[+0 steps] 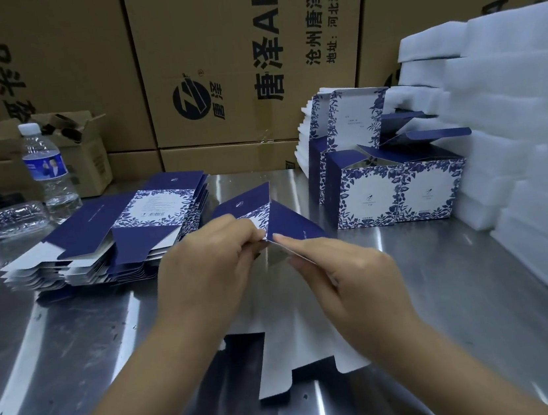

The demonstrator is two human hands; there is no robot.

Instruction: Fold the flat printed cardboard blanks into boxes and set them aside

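Shiny steel table [76, 352] here, with big brown cartons [75, 59] stacked along the far wall. Far left, a clear plastic tray [8, 221] and a water bottle [48, 166] can be seen, then a stack of flat blanks [124, 232] fanned out just beside them. Around the middle, one blank [293, 220] is held up off the table, half opened, its white flaps hanging toward the near edge. It's gripped by the left hand [204, 267], fingers curled and pinched on the printed edge, and by the right hand [350, 277], forefinger laid along the navy panel, other fingers curled under the card. Further right, folded boxes [398, 192] are parked with lids open, just beside white foam slabs [516, 143].
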